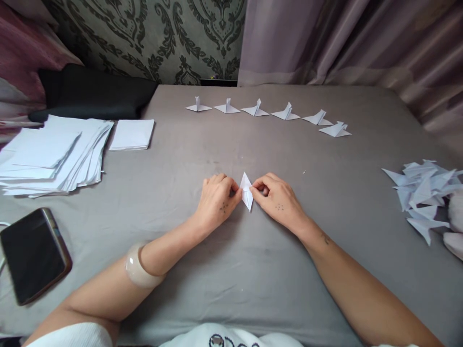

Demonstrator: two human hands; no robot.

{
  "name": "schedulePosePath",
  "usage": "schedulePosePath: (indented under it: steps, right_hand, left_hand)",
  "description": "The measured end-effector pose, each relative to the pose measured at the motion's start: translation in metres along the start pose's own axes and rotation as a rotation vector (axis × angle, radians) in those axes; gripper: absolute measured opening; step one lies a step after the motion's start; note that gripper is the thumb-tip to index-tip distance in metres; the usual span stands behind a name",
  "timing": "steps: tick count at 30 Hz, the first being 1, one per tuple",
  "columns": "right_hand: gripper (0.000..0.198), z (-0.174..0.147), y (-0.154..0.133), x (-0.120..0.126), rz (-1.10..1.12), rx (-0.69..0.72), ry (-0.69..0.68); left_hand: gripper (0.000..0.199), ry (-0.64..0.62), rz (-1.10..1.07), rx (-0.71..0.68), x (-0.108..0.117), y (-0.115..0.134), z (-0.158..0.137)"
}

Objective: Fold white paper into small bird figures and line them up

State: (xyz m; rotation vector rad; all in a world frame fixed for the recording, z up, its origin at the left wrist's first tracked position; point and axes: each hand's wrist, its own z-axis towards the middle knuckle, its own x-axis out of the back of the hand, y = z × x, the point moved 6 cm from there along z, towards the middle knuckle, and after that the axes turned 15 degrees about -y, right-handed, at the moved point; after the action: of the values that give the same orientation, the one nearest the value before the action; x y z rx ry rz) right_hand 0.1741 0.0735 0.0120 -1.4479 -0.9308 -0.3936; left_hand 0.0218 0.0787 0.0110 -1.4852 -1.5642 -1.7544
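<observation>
A small white folded paper [247, 192], diamond-shaped with a crease down its lower half, is held just over the grey cloth in the middle of the view. My left hand [218, 200] pinches its left corner between thumb and forefinger. On the opposite side, my right hand [278, 198] pinches the right edge in the same way. The other fingers of both hands are curled in. One tip of the diamond points away from me, the other toward me.
Several folded paper birds [255, 110] stand in a row toward the back. More folded papers [427, 185] lie piled at right. At left are loose white sheets [54, 154], a square paper stack [132, 134], a phone [34, 255] and a black cloth-like item [94, 91].
</observation>
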Motion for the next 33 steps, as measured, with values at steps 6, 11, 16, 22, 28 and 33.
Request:
schedulePosePath:
  steps: [6,11,16,22,28,33]
  right_hand:
    - [0.012,-0.004,-0.003,-0.002,0.011,0.152,0.018]
    - [0.03,-0.014,-0.017,-0.007,-0.319,0.273,-0.061]
    - [0.038,-0.022,-0.023,-0.008,-0.598,0.258,-0.122]
    - [0.045,-0.024,-0.024,-0.008,-0.647,0.258,-0.119]
    - [0.046,-0.022,-0.018,-0.01,-0.489,0.266,-0.086]
    - [0.036,-0.013,0.003,0.001,0.035,0.158,0.108]
  left_hand:
    - [0.018,0.016,0.205,-0.185,0.001,0.018,-0.007]
    - [0.022,-0.102,0.528,-0.327,-0.009,0.034,-0.017]
    - [0.021,-0.144,0.564,-0.305,-0.009,0.035,-0.024]
    - [0.029,-0.003,0.034,-0.232,0.006,0.008,-0.017]
    - [0.012,0.086,-0.295,-0.015,0.004,-0.011,-0.004]
    - [0.007,0.036,-0.296,0.031,0.003,-0.005,0.001]
